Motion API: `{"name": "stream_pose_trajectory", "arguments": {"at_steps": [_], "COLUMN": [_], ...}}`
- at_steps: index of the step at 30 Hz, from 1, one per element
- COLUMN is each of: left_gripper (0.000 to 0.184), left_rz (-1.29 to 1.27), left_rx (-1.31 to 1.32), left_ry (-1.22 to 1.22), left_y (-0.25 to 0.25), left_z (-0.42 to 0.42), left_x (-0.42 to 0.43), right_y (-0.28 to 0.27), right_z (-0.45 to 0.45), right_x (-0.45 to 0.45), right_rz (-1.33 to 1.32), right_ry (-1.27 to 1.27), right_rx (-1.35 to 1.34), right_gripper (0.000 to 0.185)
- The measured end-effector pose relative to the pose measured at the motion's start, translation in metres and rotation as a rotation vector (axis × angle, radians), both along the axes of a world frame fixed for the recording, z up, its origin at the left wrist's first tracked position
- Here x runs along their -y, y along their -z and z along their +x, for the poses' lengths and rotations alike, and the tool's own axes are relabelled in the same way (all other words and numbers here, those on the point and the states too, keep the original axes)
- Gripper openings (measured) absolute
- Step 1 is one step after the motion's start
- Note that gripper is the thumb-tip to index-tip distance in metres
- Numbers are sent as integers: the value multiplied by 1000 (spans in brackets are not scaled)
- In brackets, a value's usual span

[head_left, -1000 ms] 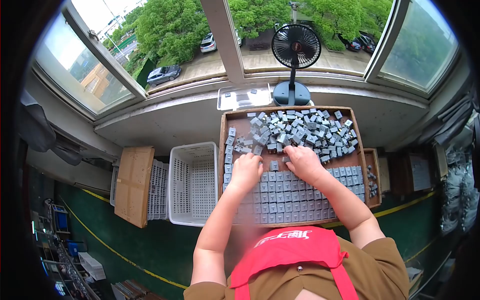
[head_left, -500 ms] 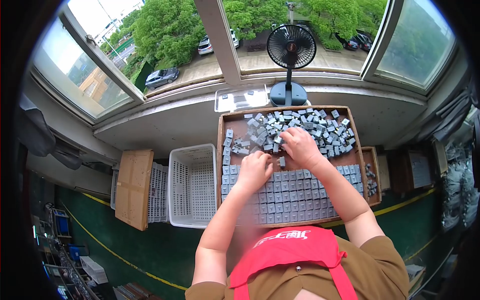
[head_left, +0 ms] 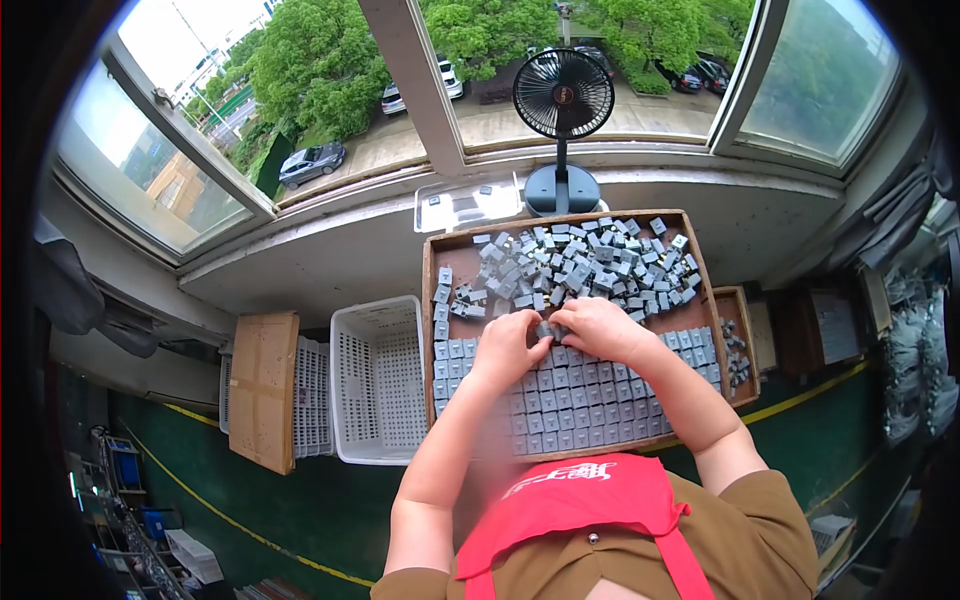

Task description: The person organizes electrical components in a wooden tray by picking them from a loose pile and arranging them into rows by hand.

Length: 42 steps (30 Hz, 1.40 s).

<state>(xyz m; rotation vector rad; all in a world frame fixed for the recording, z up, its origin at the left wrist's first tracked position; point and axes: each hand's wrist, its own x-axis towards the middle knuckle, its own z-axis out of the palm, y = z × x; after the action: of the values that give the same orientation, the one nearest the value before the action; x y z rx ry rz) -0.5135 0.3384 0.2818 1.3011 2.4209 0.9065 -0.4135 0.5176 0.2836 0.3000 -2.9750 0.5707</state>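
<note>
A block (head_left: 544, 330) sits between the curled left hand (head_left: 506, 350) and right hand (head_left: 603, 329), midway between the tray's (head_left: 429, 330) side edges; I cannot tell which grips it.

Black fan (head_left: 563, 95) on the windowsill (head_left: 380, 190) — clear plastic tray (head_left: 467, 203) beside it, parked cars (head_left: 312, 165) and green trees (head_left: 310, 70) outside — yellow lines (head_left: 240, 512) on green floor (head_left: 300, 500)

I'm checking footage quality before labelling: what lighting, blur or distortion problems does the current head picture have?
Head view: sky washed out by daylight; wide-angle distortion bowing the wall, edges falling to black; a hazy smear over the near-left part of the tray; blocks too small for fine detail, especially between the left hand and right hand.
</note>
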Motion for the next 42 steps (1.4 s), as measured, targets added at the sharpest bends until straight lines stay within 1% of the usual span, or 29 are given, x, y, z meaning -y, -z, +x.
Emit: {"name": "stream_pose_trajectory", "arguments": {"at_steps": [2, 5, 6, 7, 8, 11, 13, 17, 19, 20, 21, 23, 24, 26, 28, 29, 31, 32, 33, 35, 36, 37, 38, 39, 40, 41, 42], "left_gripper": [34, 33, 32, 32, 32, 32, 31, 23, 23, 24, 25, 26, 25, 25, 22, 22, 20, 20, 20, 17, 16, 16, 16, 16, 18, 18, 20], "left_rz": [0, -35, 12, 60, 61, 34, -10, 4, -28, -46, -63, -84, -74, -63, 140, 142, 259, 305, 310, 137, 94, 92, 62, 33, 4, 4, 31], "left_rx": [-35, -80, -82, -86, -88, -67, -173, -259, -259, -249, -238, -231, -236, -240, -244, -242, -211, -263, -264, -345, -391, -391, -379, -366, -309, -309, -292], "left_ry": [12, 32, 29, 22, 22, 4, -72, -104, -122, -110, -99, -58, -42, -19, 75, 73, 187, 202, 209, 138, 100, 101, 51, 4, -4, 0, -8], "left_y": [0, 3, 5, 3, 1, 1, 12, 23, 24, 26, 27, 22, 22, 18, 12, 10, 8, 16, 18, 19, 22, 21, 20, 19, 17, 20, 26], "left_z": [1, 0, 0, 0, 3, 17, 21, 18, 13, 11, 9, 9, 9, 9, 8, 10, 19, 22, 24, 29, 28, 26, 25, 23, 23, 22, 21], "left_x": [0, 3, 3, 3, 0, -17, -25, -22, -16, -12, -10, -5, -4, -4, -8, -13, -28, -37, -43, -48, -47, -43, -36, -30, -26, -24, -23], "right_y": [-2, -6, -6, -5, -3, 10, 15, 12, 6, 6, 4, -6, -5, -3, -4, -5, -4, 0, 1, 11, 15, 13, 12, 12, 10, 9, 9], "right_z": [-1, 0, 0, -1, -2, -6, -6, 3, 9, 10, 13, 20, 26, 36, 40, 39, 39, 36, 34, 27, 29, 30, 31, 30, 27, 23, 16], "right_x": [-5, -7, -6, -4, -2, 1, 2, 0, -4, -6, -9, -14, -19, -26, -33, -34, -30, -28, -25, -24, -27, -28, -28, -28, -27, -25, -20], "right_rz": [-50, 161, 161, 214, 266, 261, 257, 198, 81, 44, 42, 72, 109, 92, 70, 72, 114, 139, 136, 256, 254, 279, 303, 300, 231, 164, 152], "right_ry": [149, 392, 397, 395, 392, 401, 396, 318, 206, 196, 201, 99, 43, 72, 113, 111, 335, 338, 344, 388, 393, 450, 507, 510, 440, 370, 293], "right_rx": [-138, -166, -164, -205, -247, -272, -268, -280, -236, -179, -180, -48, -46, -67, -111, -109, -162, -163, -189, -233, -234, -213, -188, -187, -239, -292, -346], "right_gripper": [19, 22, 22, 22, 21, 19, 16, 9, 8, 10, 10, 8, 7, 9, 12, 12, 22, 30, 26, 21, 21, 17, 14, 14, 13, 12, 13]}}
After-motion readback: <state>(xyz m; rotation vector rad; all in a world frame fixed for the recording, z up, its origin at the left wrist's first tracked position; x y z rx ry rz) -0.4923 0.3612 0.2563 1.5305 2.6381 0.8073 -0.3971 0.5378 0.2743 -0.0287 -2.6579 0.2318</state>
